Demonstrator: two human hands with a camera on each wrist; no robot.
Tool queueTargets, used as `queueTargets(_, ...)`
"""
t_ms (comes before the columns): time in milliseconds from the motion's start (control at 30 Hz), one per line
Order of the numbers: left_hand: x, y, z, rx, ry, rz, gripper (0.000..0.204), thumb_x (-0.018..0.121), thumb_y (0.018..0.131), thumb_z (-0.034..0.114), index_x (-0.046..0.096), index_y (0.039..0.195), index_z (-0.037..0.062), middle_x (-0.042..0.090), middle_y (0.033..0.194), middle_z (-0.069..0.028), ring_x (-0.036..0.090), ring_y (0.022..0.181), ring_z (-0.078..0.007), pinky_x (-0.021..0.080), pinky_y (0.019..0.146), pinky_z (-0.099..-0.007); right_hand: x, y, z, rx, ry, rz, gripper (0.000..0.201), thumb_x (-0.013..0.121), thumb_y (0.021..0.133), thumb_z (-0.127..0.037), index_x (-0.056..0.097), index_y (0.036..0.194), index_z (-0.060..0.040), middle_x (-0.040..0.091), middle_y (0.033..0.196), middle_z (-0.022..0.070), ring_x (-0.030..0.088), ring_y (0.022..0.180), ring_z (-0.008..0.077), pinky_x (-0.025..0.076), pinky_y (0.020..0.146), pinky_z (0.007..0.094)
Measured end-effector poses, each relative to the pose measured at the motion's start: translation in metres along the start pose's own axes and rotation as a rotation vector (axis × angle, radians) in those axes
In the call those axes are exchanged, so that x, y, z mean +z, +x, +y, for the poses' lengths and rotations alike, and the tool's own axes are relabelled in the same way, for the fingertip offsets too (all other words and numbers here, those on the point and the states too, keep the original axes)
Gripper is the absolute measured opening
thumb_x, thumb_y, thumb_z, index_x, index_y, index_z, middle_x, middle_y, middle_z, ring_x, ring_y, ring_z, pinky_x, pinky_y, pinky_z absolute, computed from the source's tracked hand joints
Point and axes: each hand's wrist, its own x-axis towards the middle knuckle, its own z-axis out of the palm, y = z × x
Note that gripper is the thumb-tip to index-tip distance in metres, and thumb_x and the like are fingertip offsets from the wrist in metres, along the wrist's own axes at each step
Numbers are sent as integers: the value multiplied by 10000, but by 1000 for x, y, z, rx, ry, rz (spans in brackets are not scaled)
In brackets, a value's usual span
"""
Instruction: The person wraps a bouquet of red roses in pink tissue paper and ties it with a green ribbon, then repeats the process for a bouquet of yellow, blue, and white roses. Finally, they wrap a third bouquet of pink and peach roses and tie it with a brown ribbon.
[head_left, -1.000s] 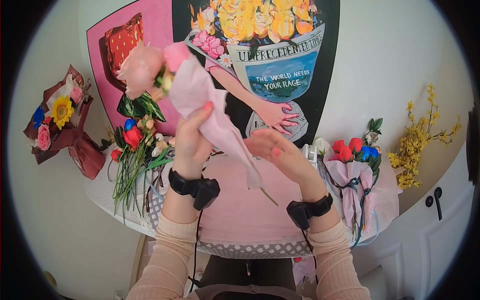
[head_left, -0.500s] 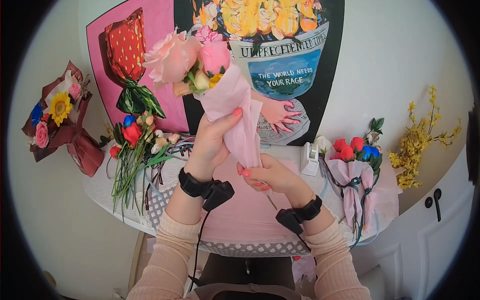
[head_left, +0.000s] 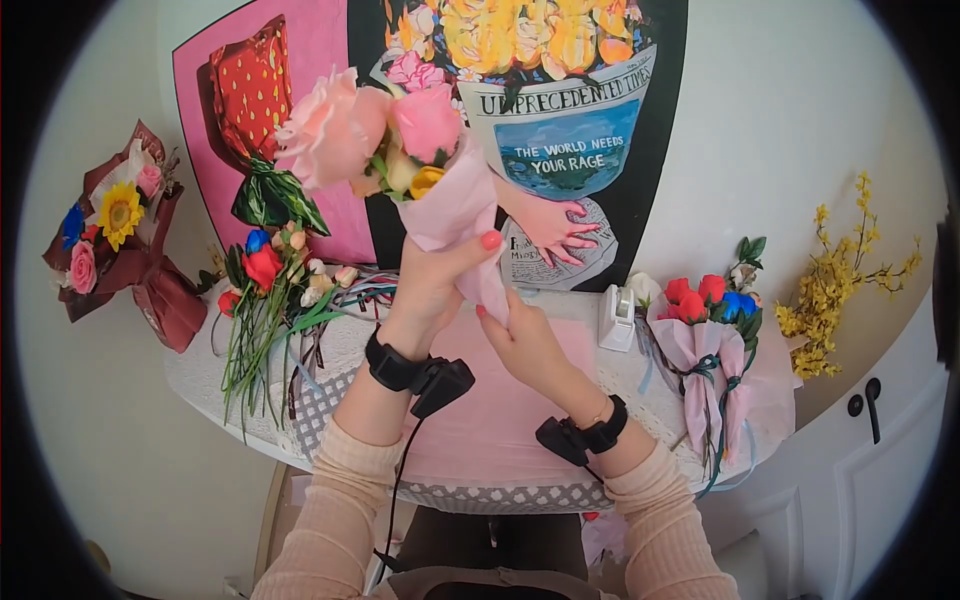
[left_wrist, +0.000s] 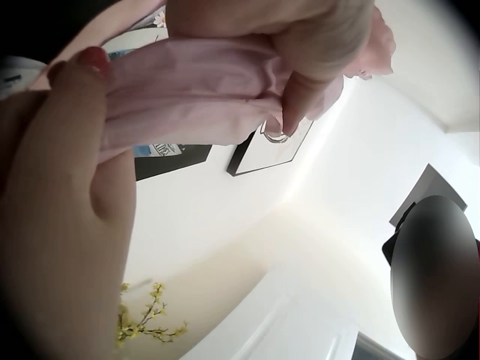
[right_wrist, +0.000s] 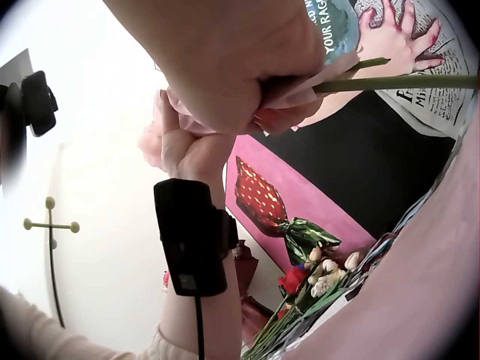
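Observation:
A small bouquet (head_left: 428, 125) of pink roses with a little yellow among them is wrapped in pale pink tissue paper (head_left: 452, 205). It is held up over the table, blooms toward the upper left. My left hand (head_left: 435, 280) grips the wrapped part, thumb across the front of the paper. Lower down, my right hand (head_left: 535, 345) grips the narrow end of the wrap, close beside the left. Green stems (right_wrist: 397, 82) stick out of the paper below the right hand in the right wrist view. The left wrist view shows folds of tissue paper (left_wrist: 195, 94) between both hands.
Pink tissue sheets (head_left: 480, 430) lie on the table before me. Loose artificial flowers (head_left: 265, 300) lie at left, beside a maroon-wrapped bouquet (head_left: 140, 240). A white tape dispenser (head_left: 617, 318) and wrapped red-and-blue bouquets (head_left: 705, 345) are at right, near yellow branches (head_left: 840, 280).
The bouquet has swung more upright and toward the right. My right hand, earlier apart from the paper, has closed round its lower end and since moved up nearer the left hand.

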Motion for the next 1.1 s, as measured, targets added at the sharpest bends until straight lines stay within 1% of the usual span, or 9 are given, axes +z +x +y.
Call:
queueTargets(233,-3,-2,16,-62,-382,-174,358,595,745,26,450,1071,58,416,787,-5,429,660,-94,421,585,-257,-11,-2,-25,44,141,-181,226,515,829,-136,474,996,10,571,725,235,568,669,404,435,569,399)
queueTargets(400,3,-1,-1,-23,-123,-29,471,615,787,108,404,1201,32,525,1025,-64,544,881,-164,476,766,-326,-6,-2,0,70,60,-26,207,522,837,-128,488,1006,-14,555,667,181,564,569,284,410,518,359)
queueTargets(467,-5,3,-5,-21,-116,-151,572,624,798,148,336,1272,9,478,1198,-117,510,1054,-217,423,901,-370,-9,0,1,35,127,30,177,515,849,-126,492,984,-14,533,629,136,526,534,220,393,496,332)
queueTargets(533,11,0,4,190,96,-28,607,623,803,169,303,1288,-10,442,1240,-142,471,1111,-240,368,957,-382,-15,2,1,1,195,87,150,509,860,-124,497,961,-14,510,591,92,488,499,156,377,474,305)
queueTargets(600,20,-12,30,169,165,39,617,612,811,186,285,1293,-17,412,1264,-163,433,1157,-258,317,996,-390,-26,6,-1,42,306,221,118,492,882,-132,496,886,-14,448,554,3,393,490,66,320,442,247)
queueTargets(733,8,-34,79,417,63,-203,411,546,836,59,383,1208,-5,512,1143,-152,534,1019,-234,398,887,-339,-53,11,-1,59,441,295,131,489,888,-141,492,845,-17,424,552,-42,354,461,40,270,417,210)
queueTargets(800,-14,-27,86,377,149,-198,287,565,839,90,493,1099,-10,578,1034,-114,580,913,-207,432,825,-301,-64,12,-12,68,505,348,146,481,893,-148,485,832,-15,418,547,-33,344,442,33,246,398,202)
queueTargets(1000,-170,-18,2,-275,1482,-371,210,628,767,170,588,884,1,610,757,-75,578,693,-169,459,622,-292,-69,13,-11,47,608,356,153,457,899,-140,477,833,-4,398,527,-35,341,429,36,230,383,209)
queueTargets(1100,-203,-43,-18,-335,1575,-422,200,648,725,176,602,825,10,602,728,-106,574,665,-194,452,603,-308,-67,15,-3,47,505,343,150,461,897,-136,488,814,-14,408,536,-29,340,431,39,236,386,217)
